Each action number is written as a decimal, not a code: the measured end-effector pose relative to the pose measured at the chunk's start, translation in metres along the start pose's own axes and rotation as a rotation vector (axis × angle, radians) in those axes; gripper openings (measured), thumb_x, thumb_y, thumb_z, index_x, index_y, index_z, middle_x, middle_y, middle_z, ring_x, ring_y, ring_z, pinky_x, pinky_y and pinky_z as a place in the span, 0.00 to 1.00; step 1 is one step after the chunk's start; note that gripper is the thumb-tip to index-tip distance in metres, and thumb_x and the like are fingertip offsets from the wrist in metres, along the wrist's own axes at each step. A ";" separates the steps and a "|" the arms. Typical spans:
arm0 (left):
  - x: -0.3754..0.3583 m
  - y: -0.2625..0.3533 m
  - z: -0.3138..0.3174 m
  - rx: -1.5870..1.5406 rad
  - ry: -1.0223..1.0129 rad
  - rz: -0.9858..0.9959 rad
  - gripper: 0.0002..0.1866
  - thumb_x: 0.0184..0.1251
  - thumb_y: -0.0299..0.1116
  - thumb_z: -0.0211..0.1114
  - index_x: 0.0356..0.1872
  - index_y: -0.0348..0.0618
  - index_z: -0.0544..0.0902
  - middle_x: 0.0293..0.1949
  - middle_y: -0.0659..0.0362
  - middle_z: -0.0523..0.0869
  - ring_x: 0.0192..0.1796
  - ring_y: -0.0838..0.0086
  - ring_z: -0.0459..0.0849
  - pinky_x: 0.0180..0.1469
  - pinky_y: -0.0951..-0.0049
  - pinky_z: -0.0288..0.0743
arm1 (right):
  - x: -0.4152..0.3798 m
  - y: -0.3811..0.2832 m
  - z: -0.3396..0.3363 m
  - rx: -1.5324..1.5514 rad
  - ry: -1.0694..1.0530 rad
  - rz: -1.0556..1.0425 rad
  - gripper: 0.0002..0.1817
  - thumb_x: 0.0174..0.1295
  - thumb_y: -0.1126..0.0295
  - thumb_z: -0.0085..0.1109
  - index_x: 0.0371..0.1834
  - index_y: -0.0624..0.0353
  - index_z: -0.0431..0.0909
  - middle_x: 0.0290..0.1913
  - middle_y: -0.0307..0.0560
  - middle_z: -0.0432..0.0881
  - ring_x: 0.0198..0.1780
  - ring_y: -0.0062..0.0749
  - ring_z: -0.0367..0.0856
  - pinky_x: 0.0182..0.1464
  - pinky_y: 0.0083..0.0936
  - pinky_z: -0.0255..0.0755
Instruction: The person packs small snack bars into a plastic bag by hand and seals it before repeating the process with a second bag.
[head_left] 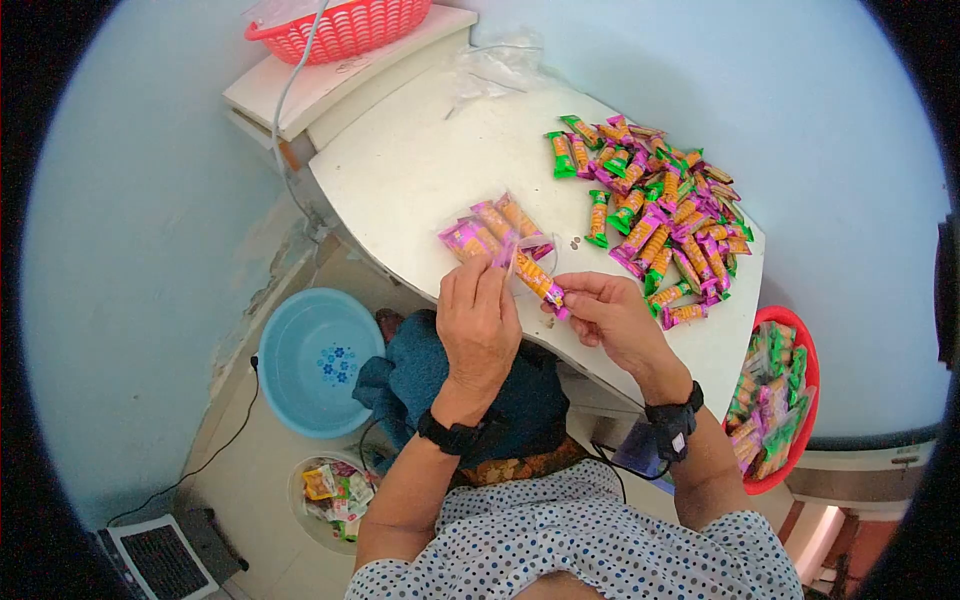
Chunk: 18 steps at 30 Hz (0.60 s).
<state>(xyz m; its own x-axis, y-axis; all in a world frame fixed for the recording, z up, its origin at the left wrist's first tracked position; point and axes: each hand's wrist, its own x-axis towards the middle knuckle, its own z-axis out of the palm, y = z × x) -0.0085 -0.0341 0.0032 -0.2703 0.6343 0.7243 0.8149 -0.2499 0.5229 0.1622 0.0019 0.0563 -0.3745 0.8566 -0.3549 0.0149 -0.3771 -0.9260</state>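
Observation:
Over the table's front edge, my right hand [615, 318] pinches the lower end of a purple-and-orange wrapped snack bar [538, 276]. My left hand [478, 315] is closed beside the bar's upper end, its fingertips on what looks like the edge of a clear plastic bag [543, 243]. Just beyond the fingers lie several purple-wrapped snack bars [490, 222], apparently inside that bag; its outline is hard to make out. To the right spreads a heap of purple and green wrapped snack bars [655, 215] on the white table [400, 150].
Crumpled clear plastic [500, 65] lies at the table's back. A red basket [345, 30] stands on a raised shelf, a grey cable hanging past it. A red tub [812, 365] of packed snacks is at right. Below left are a blue basin [300, 360] and a bin [310, 515].

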 end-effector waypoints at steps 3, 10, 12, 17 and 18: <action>0.002 -0.001 -0.003 -0.005 0.017 -0.012 0.13 0.53 0.17 0.68 0.41 0.36 0.81 0.46 0.48 0.84 0.47 0.53 0.83 0.50 0.58 0.78 | 0.007 0.002 0.002 -0.030 -0.040 -0.005 0.15 0.66 0.75 0.57 0.54 0.71 0.80 0.33 0.40 0.85 0.20 0.13 0.68 0.18 0.14 0.59; 0.003 -0.002 -0.003 -0.012 0.027 -0.014 0.14 0.51 0.18 0.68 0.41 0.36 0.81 0.46 0.49 0.84 0.47 0.53 0.82 0.49 0.58 0.77 | -0.003 -0.004 -0.008 -0.117 0.017 0.043 0.14 0.66 0.74 0.59 0.52 0.68 0.81 0.31 0.40 0.85 0.18 0.13 0.69 0.16 0.14 0.56; 0.001 0.000 -0.002 -0.009 0.028 -0.015 0.15 0.50 0.18 0.67 0.42 0.36 0.81 0.46 0.50 0.84 0.46 0.53 0.82 0.49 0.58 0.77 | -0.001 -0.004 -0.010 -0.144 0.043 0.030 0.13 0.66 0.74 0.59 0.52 0.67 0.82 0.30 0.40 0.85 0.18 0.13 0.69 0.16 0.14 0.56; 0.003 0.001 -0.007 -0.005 0.013 -0.050 0.16 0.51 0.18 0.68 0.44 0.36 0.80 0.46 0.46 0.84 0.48 0.50 0.83 0.51 0.56 0.78 | -0.004 -0.011 -0.004 -0.174 0.076 0.019 0.12 0.66 0.74 0.59 0.49 0.68 0.82 0.29 0.43 0.85 0.17 0.14 0.70 0.15 0.14 0.57; 0.003 0.001 -0.007 -0.010 0.013 -0.055 0.16 0.52 0.19 0.68 0.44 0.36 0.80 0.46 0.46 0.84 0.48 0.50 0.83 0.51 0.56 0.78 | -0.005 -0.012 -0.004 -0.179 0.095 0.025 0.11 0.66 0.74 0.58 0.48 0.69 0.81 0.29 0.44 0.85 0.16 0.14 0.70 0.15 0.14 0.57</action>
<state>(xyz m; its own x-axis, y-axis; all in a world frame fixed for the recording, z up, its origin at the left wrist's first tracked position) -0.0121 -0.0383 0.0090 -0.3213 0.6375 0.7003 0.7935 -0.2223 0.5665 0.1676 0.0032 0.0685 -0.2832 0.8801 -0.3810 0.1909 -0.3376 -0.9217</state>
